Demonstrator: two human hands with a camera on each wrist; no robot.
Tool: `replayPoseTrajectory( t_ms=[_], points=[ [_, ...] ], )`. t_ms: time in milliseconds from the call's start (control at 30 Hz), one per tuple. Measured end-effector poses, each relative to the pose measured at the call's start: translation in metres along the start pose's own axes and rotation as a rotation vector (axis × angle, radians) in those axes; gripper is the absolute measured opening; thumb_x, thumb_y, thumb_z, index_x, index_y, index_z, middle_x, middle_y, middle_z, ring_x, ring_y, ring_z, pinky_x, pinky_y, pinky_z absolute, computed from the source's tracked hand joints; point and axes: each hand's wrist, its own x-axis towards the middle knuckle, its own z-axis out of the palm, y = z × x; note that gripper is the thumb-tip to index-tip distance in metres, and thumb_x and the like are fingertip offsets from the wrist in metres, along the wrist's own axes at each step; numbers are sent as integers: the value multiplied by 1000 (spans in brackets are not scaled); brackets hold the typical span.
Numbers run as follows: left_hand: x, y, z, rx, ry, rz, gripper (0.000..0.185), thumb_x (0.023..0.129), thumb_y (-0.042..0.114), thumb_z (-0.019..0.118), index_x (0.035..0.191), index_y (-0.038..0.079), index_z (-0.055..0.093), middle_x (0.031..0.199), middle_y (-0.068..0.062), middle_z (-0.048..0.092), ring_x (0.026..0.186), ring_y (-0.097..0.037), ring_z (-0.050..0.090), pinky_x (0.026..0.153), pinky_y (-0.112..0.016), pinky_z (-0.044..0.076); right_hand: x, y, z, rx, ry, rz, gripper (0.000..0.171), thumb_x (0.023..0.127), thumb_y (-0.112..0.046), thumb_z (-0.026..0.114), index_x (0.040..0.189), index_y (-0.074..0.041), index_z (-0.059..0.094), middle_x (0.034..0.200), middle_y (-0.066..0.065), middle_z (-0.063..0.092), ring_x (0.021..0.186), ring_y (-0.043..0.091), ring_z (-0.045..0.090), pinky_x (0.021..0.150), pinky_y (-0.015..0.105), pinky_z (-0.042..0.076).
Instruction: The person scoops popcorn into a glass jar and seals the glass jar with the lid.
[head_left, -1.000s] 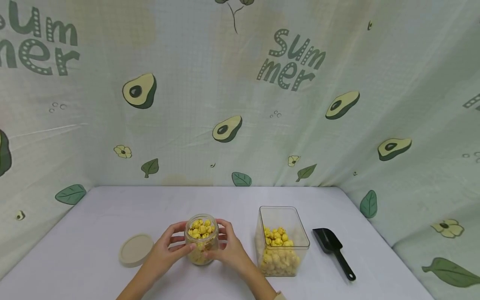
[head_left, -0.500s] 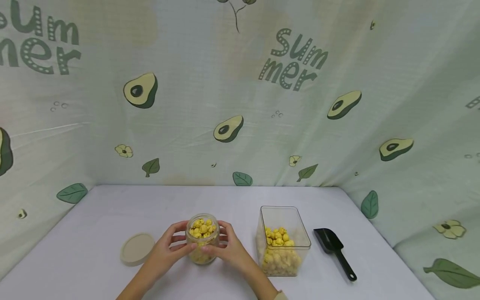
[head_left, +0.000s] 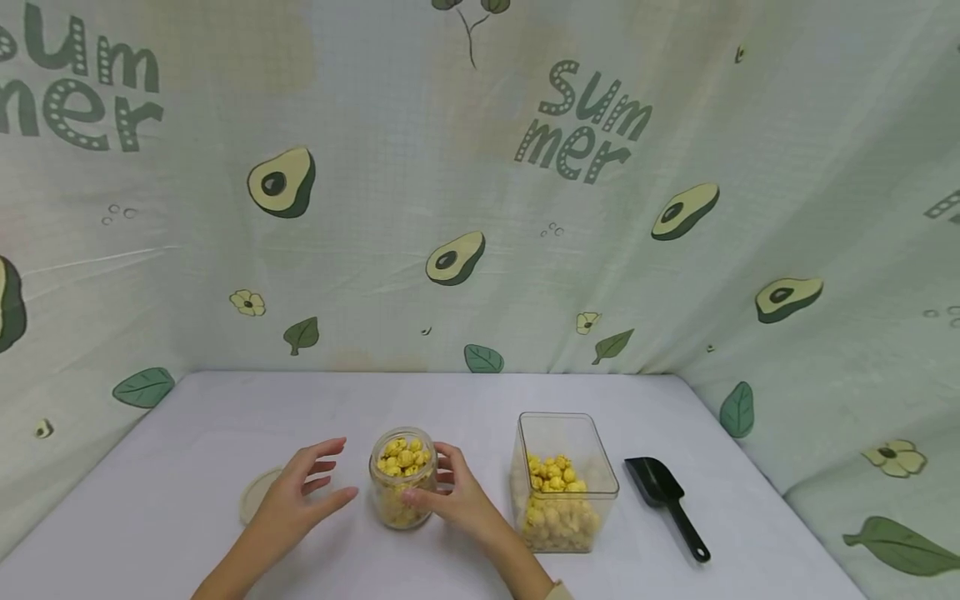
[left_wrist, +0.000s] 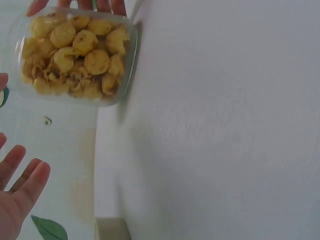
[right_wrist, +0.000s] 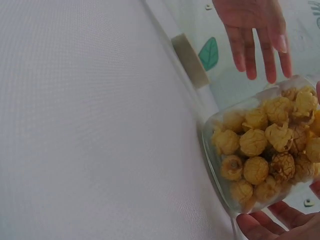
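A clear glass jar [head_left: 403, 482] full of yellow popcorn balls stands open on the white table [head_left: 465, 400]. My right hand [head_left: 444, 490] grips its right side, thumb in front and fingers behind. My left hand [head_left: 315, 482] hovers just left of the jar with fingers spread, holding nothing and partly covering the beige round lid [head_left: 253, 497]. In the left wrist view the jar [left_wrist: 75, 55] is apart from my left hand's fingers [left_wrist: 20, 192]. The right wrist view shows the jar [right_wrist: 265, 150] close up, with my left hand [right_wrist: 255, 35] beyond it near the lid [right_wrist: 190, 60].
A clear rectangular container [head_left: 525, 454] partly filled with the same popcorn stands right of the jar. A black scoop [head_left: 666, 498] lies further right. An avocado-print cloth [head_left: 480, 208] hangs behind and along both sides of the table.
My left hand has let go of the jar and moved left, opening over the lid. My right hand keeps its hold on the jar, which stays in place.
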Motion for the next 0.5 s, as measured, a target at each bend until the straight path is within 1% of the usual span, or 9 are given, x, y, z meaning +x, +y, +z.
replayPoseTrajectory(
  t_ms=[33,100,167,233,333,400,467,500],
  points=[
    [0,-1,-4,29,6,11,60,80,22,74,131,7,46,130,-14,49,108,-20,53,88,-36,52,0,0,0,0,0,-2,80,76,-42,74,139,-15,32,128,12,42,112,24,43,93,42,45],
    [1,-4,-12,90,8,4,62,79,25,74,132,7,45,130,-13,49,110,-23,53,89,-38,52,-1,1,0,1,0,0,81,76,-42,75,139,-15,32,129,12,42,113,24,43,93,42,45],
    [0,-9,-20,144,1,0,66,79,27,75,133,7,44,130,-14,48,112,-31,51,91,-43,50,-1,0,0,5,-2,-1,80,76,-41,75,139,-15,32,129,12,42,113,24,43,94,43,45],
    [0,-16,-29,214,-13,-2,70,78,30,75,134,6,42,130,-16,46,113,-36,48,91,-51,47,-1,0,0,9,-6,1,80,76,-42,75,139,-15,32,129,11,42,113,24,43,94,43,45],
    [-3,-33,-41,337,-35,23,76,74,33,77,134,2,41,128,-24,44,110,-45,45,84,-62,44,-1,-1,0,20,-5,10,80,75,-41,75,138,-16,33,129,11,41,113,24,42,93,43,45],
    [-5,-45,-49,421,-62,30,81,72,35,78,133,-1,39,127,-29,41,108,-51,42,79,-66,42,-1,-1,1,23,1,18,79,75,-41,75,138,-17,33,129,10,41,113,24,42,92,43,45],
    [-6,-57,-54,482,-100,23,85,70,36,78,133,-5,38,125,-34,40,104,-56,41,75,-68,41,-1,-1,1,29,9,26,79,75,-40,76,138,-17,34,128,10,42,112,23,42,91,42,45],
    [-7,-62,-57,502,-126,4,87,70,37,78,133,-6,36,125,-34,39,104,-57,41,75,-68,41,-1,-1,1,33,11,31,79,75,-40,76,138,-17,34,128,10,42,112,23,42,90,42,45]
  ],
)
